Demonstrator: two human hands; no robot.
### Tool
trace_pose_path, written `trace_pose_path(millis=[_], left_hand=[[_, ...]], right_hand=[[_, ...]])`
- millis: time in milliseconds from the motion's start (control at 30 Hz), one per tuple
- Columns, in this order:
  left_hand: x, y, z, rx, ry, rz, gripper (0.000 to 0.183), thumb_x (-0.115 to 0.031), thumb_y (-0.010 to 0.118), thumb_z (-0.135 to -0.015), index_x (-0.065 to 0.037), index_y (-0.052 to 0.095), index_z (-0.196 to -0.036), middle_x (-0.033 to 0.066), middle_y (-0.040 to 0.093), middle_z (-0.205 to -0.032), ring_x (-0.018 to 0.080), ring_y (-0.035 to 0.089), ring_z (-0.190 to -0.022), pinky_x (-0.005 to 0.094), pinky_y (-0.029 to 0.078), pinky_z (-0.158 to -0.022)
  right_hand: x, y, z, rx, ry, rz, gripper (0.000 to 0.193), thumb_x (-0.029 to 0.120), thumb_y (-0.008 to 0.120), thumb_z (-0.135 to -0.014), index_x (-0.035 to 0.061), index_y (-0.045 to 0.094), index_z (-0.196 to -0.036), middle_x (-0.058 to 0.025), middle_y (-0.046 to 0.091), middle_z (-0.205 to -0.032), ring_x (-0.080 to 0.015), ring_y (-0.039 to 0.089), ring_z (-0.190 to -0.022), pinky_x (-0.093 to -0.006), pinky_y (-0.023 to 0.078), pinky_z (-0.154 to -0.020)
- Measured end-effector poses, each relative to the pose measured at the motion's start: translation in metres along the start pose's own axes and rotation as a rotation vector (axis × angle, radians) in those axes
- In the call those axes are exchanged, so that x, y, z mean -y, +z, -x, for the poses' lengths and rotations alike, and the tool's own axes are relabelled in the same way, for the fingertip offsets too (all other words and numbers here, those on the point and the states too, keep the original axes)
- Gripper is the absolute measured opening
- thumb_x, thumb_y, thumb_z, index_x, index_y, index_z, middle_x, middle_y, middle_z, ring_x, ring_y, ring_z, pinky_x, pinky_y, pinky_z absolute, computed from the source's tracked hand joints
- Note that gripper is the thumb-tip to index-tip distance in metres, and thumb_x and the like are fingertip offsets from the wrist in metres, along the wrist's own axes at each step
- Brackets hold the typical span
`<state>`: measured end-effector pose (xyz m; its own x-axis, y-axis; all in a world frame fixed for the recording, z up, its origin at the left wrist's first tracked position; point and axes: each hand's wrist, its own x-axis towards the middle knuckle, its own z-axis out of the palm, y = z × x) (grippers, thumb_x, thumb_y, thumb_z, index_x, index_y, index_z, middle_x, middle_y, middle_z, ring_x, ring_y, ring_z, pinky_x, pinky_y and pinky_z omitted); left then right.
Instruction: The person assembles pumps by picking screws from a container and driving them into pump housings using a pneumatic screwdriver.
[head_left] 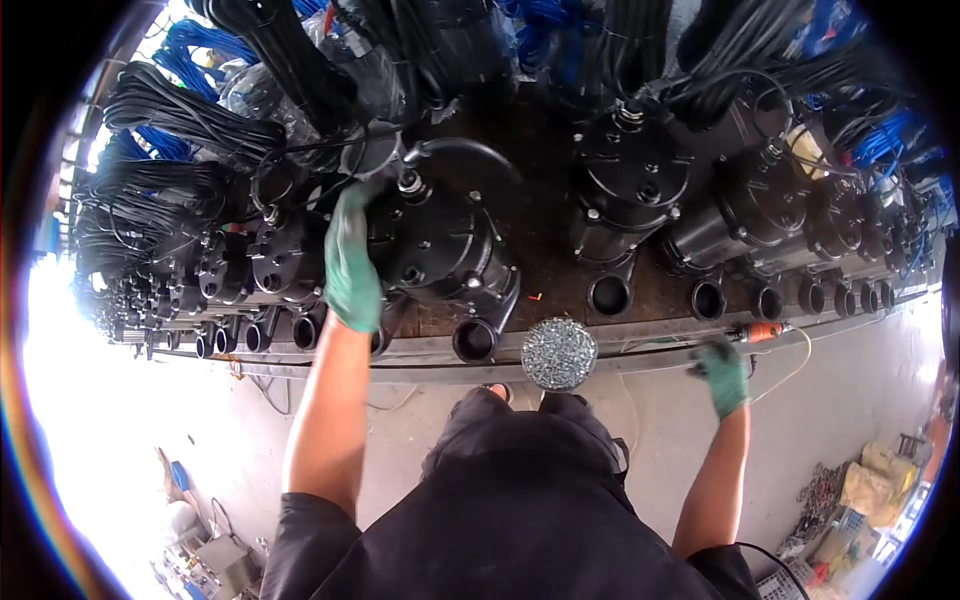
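**Mostly together by the look of it, tightness unknown**

Got a green-gloved left hand (350,262) up against the side of a black pump (445,240), on the dark desk (545,245), up and left of a round tub of small metal bits (560,353), probably screws. Would call that left grip loose and straightened out, with nothing visible in it. Can't read the right hand (722,378) as well: blurred, partly curled, just below an orange power tool (765,331) at the desk's front edge. Can't tell how far closed, or whether touching anything.

Progress-wise, would say pretty far along on this pump: can see a lid (428,228) in place, a cable fitting (408,184) on top, bolt heads (473,284) around the rim. Can't tell if tightened or just sitting loose, so wouldn't call it finished. Can also spot a neighbouring pump (630,170) to the right in much the same state.
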<state>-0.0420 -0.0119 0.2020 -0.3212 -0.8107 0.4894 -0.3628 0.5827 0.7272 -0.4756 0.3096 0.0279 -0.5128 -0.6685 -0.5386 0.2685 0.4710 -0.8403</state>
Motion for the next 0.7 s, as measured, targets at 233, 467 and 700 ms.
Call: trace_pose_path(millis=[233,467,700], left_hand=[[0.072,0.059,0.076,-0.321,-0.512,0.97,0.072,-0.058,0.029,-0.106,-0.002,0.04,-0.15,0.0122,0.054,-0.142,0.0265,0.052,-0.131,0.0424,0.039,-0.115],[0.094,0.08,0.097,-0.293,-0.51,1.125,0.087,-0.071,0.036,-0.095,-0.006,0.037,-0.153,0.0118,0.049,-0.15,0.0303,0.05,-0.135,0.047,0.041,-0.115],[0.1,0.086,0.089,-0.197,-0.156,0.433,0.082,-0.053,0.065,-0.092,-0.003,0.035,-0.149,0.0169,0.049,-0.145,0.0299,0.05,-0.134,0.0466,0.041,-0.111]], right_hand=[[0.091,0.278,0.039,0.36,-0.583,-0.156,0.049,0.029,0.052,-0.105,-0.0048,0.049,-0.14,-0.0125,0.059,-0.135,-0.0179,0.054,-0.12,-0.0307,0.041,-0.106],[0.082,0.391,0.002,0.248,-0.681,-0.528,0.071,0.053,0.035,-0.106,-0.005,0.045,-0.146,-0.0154,0.054,-0.146,-0.0236,0.053,-0.131,-0.0358,0.041,-0.112],[0.067,0.403,-0.003,0.158,-0.662,-0.565,0.054,0.043,0.038,-0.105,0.0051,0.05,-0.141,-0.0129,0.056,-0.141,-0.0271,0.052,-0.132,-0.0458,0.04,-0.115]])
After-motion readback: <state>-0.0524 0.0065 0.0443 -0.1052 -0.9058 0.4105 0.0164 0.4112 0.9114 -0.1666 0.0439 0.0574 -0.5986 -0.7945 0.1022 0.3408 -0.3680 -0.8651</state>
